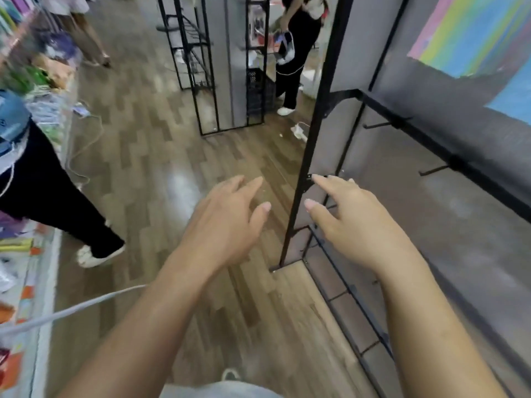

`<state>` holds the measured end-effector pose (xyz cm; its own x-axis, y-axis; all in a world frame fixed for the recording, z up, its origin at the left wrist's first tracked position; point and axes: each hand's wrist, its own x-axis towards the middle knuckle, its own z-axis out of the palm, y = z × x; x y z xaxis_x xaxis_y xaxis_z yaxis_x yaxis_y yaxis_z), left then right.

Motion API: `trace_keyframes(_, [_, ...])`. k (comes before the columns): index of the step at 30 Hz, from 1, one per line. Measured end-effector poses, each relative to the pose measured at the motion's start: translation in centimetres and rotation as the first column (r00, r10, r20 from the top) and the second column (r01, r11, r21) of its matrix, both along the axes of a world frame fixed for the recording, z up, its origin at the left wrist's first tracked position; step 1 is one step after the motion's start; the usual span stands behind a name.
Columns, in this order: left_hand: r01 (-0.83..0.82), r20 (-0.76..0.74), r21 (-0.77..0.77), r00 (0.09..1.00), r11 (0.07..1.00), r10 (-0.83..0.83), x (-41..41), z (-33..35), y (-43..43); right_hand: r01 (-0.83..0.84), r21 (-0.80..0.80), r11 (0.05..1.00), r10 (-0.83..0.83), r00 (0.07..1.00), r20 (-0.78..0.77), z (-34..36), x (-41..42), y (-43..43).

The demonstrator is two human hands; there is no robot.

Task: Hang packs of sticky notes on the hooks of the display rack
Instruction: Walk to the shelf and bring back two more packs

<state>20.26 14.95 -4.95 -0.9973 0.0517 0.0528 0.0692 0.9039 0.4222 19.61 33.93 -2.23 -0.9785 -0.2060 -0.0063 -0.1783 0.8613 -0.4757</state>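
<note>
Bare left hand (227, 222), right hand (353, 225) outstretched

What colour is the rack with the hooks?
The rack has black bars and grey back panels, seen in the head view.

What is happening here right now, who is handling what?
A person stands in a shop beside a black display rack. The left hand and the right hand are both open and empty, stretched forward near the rack's end. The hooks in view carry nothing, so no hanging is under way at this moment.
</note>
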Motion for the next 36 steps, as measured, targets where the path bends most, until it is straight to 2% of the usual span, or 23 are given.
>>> trace_keyframes(5, [-0.086, 0.049, -0.024, 0.995, 0.996, 0.087, -5.9, -0.6, -6.5, -0.060, -0.003, 0.998, 0.060, 0.996, 0.070, -1.0, -7.3, -6.1])
trace_keyframes(13, [-0.192, 0.111, 0.066, 0.977, 0.979, 0.184, -16.6, -3.0, -13.0, -0.141, 0.001, 0.990, 0.139, 0.978, 0.154, -3.1, -20.4, -13.4])
trace_keyframes(20, [-0.226, 0.090, 0.079, 0.972, 0.971, 0.219, -31.4, -2.8, -17.1, -0.115, -0.060, 0.992, 0.125, 0.971, 0.203, -3.5, -35.5, -17.8])
trace_keyframes(24, [-0.277, 0.077, 0.074, 0.959, 0.958, 0.272, -40.1, -1.4, -20.1, -0.097, -0.034, 0.995, 0.101, 0.983, 0.151, -2.7, -45.6, -21.5])
trace_keyframes(31, [-0.398, 0.078, 0.191, 0.917, 0.897, 0.391, -53.0, -2.3, -28.6, -0.149, -0.002, 0.989, 0.148, 0.979, 0.144, -3.2, -59.9, -29.5])
trace_keyframes(36, [-0.401, 0.066, 0.204, 0.916, 0.893, 0.396, -63.0, -3.3, -37.0, -0.181, 0.043, 0.982, 0.175, 0.978, 0.115, -3.1, -70.3, -38.1])
